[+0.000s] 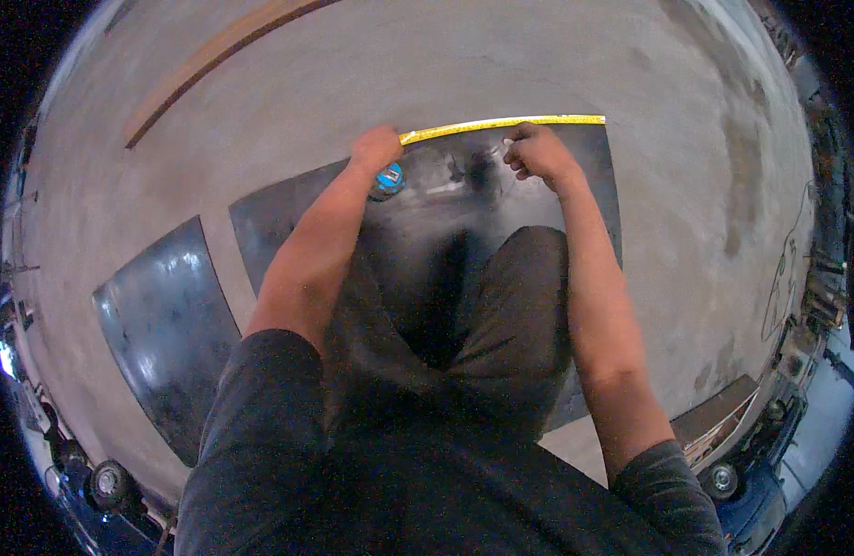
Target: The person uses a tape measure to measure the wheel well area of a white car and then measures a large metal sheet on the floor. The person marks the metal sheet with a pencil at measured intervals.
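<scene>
A yellow tape measure blade [483,125] is drawn out along the far edge of a dark, shiny flat sheet [589,204] on the floor. Its free end reaches the sheet's far right corner. My left hand [378,148] is closed on the tape measure at the blade's left end, and the blue round case [388,178] shows just under the wrist. Just below the blade, my right hand [538,154] has its fingers curled over the sheet. A small pale tip shows at those fingers, too small to name. My knees are on or above the sheet.
Another dark sheet [168,324] lies on the concrete floor to the left. A long wooden board [223,56] lies at the far left. At the lower right is a brown box-like thing [719,417], with a wheel [723,480] near it. Another wheel [109,482] stands at the lower left.
</scene>
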The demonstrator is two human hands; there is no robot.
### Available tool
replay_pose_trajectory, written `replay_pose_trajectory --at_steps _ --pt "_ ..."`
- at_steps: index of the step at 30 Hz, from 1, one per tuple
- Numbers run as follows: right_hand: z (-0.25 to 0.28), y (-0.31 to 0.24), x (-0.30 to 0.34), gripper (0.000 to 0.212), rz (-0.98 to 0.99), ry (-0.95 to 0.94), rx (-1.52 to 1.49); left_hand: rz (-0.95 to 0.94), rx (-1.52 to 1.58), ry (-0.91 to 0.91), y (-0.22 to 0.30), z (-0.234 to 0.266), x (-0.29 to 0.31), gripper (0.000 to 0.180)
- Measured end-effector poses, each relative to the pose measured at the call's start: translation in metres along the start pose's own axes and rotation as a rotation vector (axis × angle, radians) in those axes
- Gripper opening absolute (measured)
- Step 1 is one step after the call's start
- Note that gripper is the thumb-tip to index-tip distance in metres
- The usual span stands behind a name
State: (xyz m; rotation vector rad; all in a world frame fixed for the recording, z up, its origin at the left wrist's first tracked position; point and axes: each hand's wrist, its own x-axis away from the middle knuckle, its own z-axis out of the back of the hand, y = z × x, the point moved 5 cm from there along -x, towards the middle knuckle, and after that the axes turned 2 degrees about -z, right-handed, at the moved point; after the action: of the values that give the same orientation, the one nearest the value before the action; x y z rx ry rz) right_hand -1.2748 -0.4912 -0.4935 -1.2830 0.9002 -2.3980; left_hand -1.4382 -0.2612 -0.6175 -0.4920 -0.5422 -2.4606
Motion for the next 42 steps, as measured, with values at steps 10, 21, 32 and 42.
replay_pose_trajectory --at_steps 10,21,32,42 --pt "-0.007 -0.007 -0.002 0.034 0.017 -0.017 0.241 -0.012 0.114 0.057 -0.014 -0.02 -0.017 0.03" --pt "0.002 0.004 0.005 0.03 0.02 -0.013 0.241 -0.036 0.074 0.064 -0.015 -0.021 -0.02 0.031" --pt "0.01 -0.016 0.021 0.026 0.069 0.081 0.114 0.003 -0.039 -0.088 -0.008 -0.012 -0.013 0.032" --pt "-0.062 0.006 -0.081 0.025 0.281 0.128 0.172 0.056 0.102 0.021 0.004 0.006 0.008 0.029"
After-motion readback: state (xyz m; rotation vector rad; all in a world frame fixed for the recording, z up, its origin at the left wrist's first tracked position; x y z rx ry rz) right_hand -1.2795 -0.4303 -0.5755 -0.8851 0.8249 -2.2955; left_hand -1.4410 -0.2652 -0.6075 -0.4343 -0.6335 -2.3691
